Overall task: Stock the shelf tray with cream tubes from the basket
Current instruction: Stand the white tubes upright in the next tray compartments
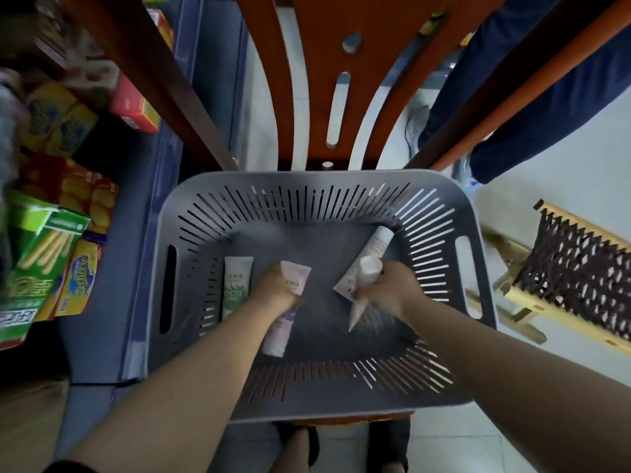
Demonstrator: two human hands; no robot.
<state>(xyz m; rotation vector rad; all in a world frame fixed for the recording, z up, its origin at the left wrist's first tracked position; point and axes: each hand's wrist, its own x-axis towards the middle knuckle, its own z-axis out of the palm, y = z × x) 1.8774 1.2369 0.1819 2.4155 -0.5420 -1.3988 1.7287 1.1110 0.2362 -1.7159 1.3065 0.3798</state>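
Observation:
A grey slotted basket (341,186) sits on an orange chair below me. Both my hands are inside it. My left hand (275,288) grips a pink cream tube (296,276) over a white-and-purple tube (278,336). My right hand (392,291) holds a beige tube (360,307) with a white cap, its flat end pointing down. A white tube (377,244) lies behind it near the far right corner. A green-and-white tube (235,285) lies flat by the left wall. The shelf tray is not in view.
A shelf at left carries snack boxes: green (37,264), yellow (78,278) and red (135,107). The orange chair back (307,80) rises past the basket. A person's dark blue trouser legs (532,97) stand at upper right. A wooden woven stool (573,271) is at right.

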